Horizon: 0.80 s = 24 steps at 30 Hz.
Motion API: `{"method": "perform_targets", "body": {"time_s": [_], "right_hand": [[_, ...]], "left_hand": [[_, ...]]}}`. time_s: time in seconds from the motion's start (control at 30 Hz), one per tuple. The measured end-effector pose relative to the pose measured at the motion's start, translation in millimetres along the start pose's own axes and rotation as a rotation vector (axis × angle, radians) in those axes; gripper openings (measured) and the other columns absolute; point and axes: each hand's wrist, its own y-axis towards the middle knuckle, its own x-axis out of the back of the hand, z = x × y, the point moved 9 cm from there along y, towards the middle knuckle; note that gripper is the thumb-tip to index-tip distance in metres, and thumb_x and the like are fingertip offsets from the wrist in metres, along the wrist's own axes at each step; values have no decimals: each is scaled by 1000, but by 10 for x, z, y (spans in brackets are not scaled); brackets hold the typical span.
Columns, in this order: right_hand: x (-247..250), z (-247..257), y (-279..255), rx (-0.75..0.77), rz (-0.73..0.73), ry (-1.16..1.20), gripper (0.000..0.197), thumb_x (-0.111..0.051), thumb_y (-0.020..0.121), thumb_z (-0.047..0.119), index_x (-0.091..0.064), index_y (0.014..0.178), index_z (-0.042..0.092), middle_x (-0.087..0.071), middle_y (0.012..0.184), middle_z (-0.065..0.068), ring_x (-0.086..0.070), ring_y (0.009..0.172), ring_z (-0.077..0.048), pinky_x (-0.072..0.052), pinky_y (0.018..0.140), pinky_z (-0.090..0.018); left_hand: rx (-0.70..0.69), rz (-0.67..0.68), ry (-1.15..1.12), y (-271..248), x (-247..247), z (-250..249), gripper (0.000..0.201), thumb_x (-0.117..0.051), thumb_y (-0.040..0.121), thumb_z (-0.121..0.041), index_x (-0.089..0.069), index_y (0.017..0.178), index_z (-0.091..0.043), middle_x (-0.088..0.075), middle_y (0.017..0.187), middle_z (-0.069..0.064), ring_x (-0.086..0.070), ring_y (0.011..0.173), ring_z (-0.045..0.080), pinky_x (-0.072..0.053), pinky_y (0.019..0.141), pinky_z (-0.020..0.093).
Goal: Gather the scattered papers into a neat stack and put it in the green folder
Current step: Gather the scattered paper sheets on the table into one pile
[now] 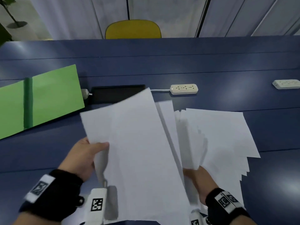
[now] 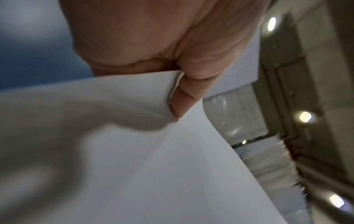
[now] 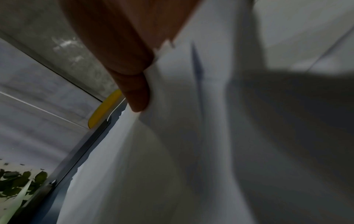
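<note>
Papers (image 1: 138, 143) are up off the blue table (image 1: 211, 62), held between both hands in a loose, uneven bunch. Left hand (image 1: 84, 158) pinches the left edge, thumb on top, and the left wrist view shows its fingers (image 2: 184, 97) tucked between sheets. Right hand (image 1: 199, 182) grips a fanned batch from below, thumb pressed on the paper in the right wrist view. Green folder (image 1: 40, 98) lies on the table to the left, near the papers. A power strip (image 1: 184, 89) sits behind.
</note>
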Motion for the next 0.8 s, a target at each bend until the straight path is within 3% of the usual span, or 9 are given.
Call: {"method": "perform_targets", "body": {"time_s": [0.07, 0.17, 0.27, 0.37, 0.43, 0.53, 0.63, 0.73, 0.8], "right_hand": [[7, 27, -17, -11, -8, 8, 25, -64, 93, 5, -71, 117, 6, -79, 101, -12, -74, 95, -31, -59, 71, -33], [-1, 51, -60, -56, -15, 83, 30, -68, 95, 21, -65, 121, 8, -73, 114, -10, -66, 110, -25, -49, 102, -39], [-32, 85, -101, -81, 35, 164, 6, -67, 96, 25, -64, 99, 21, -68, 99, 7, -59, 93, -6, -37, 104, -31], [-83, 55, -56, -52, 46, 112, 30, -76, 89, 23, -70, 117, 15, -75, 116, -3, -66, 114, -19, -40, 114, -42], [-116, 16, -10, -39, 45, 74, 34, -76, 88, 17, -70, 121, 13, -76, 116, -4, -68, 113, -24, -46, 110, -47], [11, 22, -23, -22, 23, 68, 23, -70, 92, 9, -71, 115, 13, -78, 109, -6, -71, 105, -25, -54, 96, -41], [468, 86, -138, 16, -46, 108, 24, -70, 88, 3, -71, 112, 2, -78, 104, -17, -73, 101, -36, -52, 99, -51], [1128, 17, -161, 6, -170, 117, 23, -64, 87, -6, -69, 110, -7, -76, 99, -28, -71, 95, -46, -53, 94, -57], [1420, -102, -137, -54, -214, 95, 27, -64, 87, -9, -65, 113, -11, -77, 89, -25, -69, 93, -44, -53, 89, -55]], "left_hand": [[108, -2, 151, 149, -100, 427, 22, -58, 84, 13, -69, 97, -1, -76, 94, 18, -72, 76, 31, -58, 69, 37], [196, -69, 365, 344, -122, 884, 18, -64, 75, 5, -65, 90, -6, -72, 89, 17, -67, 75, 33, -55, 67, 40], [183, -145, 536, 498, -111, 1055, 17, -58, 68, -6, -64, 83, -14, -70, 85, 10, -66, 78, 32, -53, 69, 38], [137, -112, 566, 520, -345, 1030, 33, -51, 68, -10, -65, 95, -21, -71, 94, 2, -66, 86, 27, -56, 78, 41], [95, -42, 697, 499, -583, 1004, 29, -50, 79, -16, -63, 104, -24, -67, 101, 1, -63, 91, 25, -53, 84, 38], [8, -3, 946, 543, -800, 831, 36, -51, 87, -37, -62, 120, -28, -59, 117, 8, -58, 105, 29, -48, 95, 43], [4, -76, 1087, 774, -732, 589, 50, -52, 93, -37, -49, 140, -20, -49, 133, 13, -49, 121, 37, -41, 104, 46], [7, -44, 1210, 1079, -738, 408, 54, -51, 94, -35, -43, 145, -18, -43, 143, 12, -40, 131, 39, -39, 107, 46], [-9, 32, 1305, 1257, -837, 351, 53, -51, 94, -36, -44, 143, -18, -43, 145, 11, -38, 132, 38, -37, 107, 45]]}}
